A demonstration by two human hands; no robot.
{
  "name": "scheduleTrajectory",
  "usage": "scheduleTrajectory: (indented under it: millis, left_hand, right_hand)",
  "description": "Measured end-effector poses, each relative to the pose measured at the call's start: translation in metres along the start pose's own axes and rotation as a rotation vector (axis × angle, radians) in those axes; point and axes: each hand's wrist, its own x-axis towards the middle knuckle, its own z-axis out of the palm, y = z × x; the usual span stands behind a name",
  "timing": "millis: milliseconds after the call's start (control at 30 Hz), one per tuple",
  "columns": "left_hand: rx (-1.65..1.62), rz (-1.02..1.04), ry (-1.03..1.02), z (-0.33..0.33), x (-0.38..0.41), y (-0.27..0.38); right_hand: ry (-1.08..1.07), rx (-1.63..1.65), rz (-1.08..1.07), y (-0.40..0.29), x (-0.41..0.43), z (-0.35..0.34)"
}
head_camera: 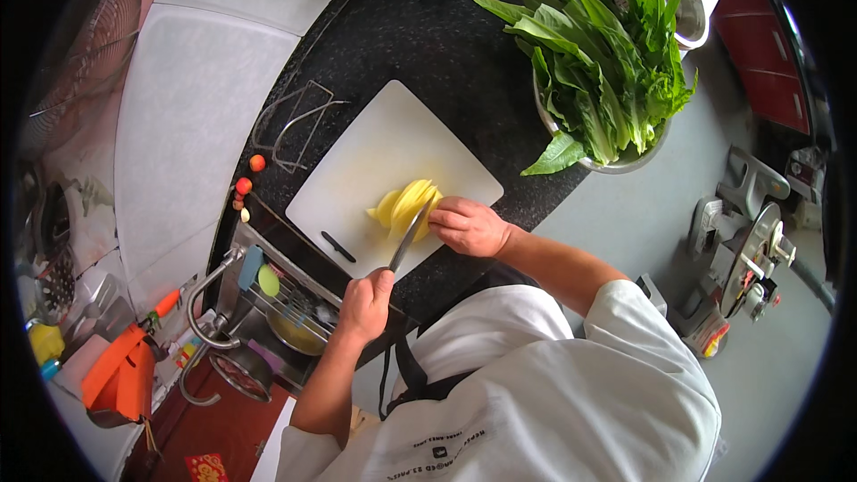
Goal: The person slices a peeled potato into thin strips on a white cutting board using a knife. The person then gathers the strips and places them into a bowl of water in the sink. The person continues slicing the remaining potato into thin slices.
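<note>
My left hand grips the handle of a kitchen knife. The blade lies across peeled yellow potato slices, which lean on one another. From the other side, the curled fingers of my right hand press against the potato's near end and steady it. Beneath them is a white cutting board, set at an angle on the black speckled countertop. A small black-handled tool, perhaps a peeler or paring knife, rests near the board's left corner.
Leafy greens overfill a metal bowl at the counter's right edge. A wire rack stands left of the board, near small red fruits or vegetables. The sink with its faucet lies at lower left.
</note>
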Motion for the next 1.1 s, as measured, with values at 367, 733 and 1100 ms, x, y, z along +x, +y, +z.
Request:
scheduleTrajectory:
  millis: [367, 733, 1100]
  left_hand:
    - [-0.038, -0.014, -0.05, -0.005, 0.001, -0.003]
    - [0.03, 0.037, -0.012, -0.007, 0.0, 0.012]
    - [0.057, 0.032, -0.019, -0.003, 0.002, 0.015]
  right_hand:
    - [0.016, -0.028, -0.024, -0.001, 0.006, -0.003]
    - [0.003, -0.059, -0.006, -0.001, 0.005, 0.0]
    - [0.011, -0.04, -0.005, -0.002, 0.008, -0.004]
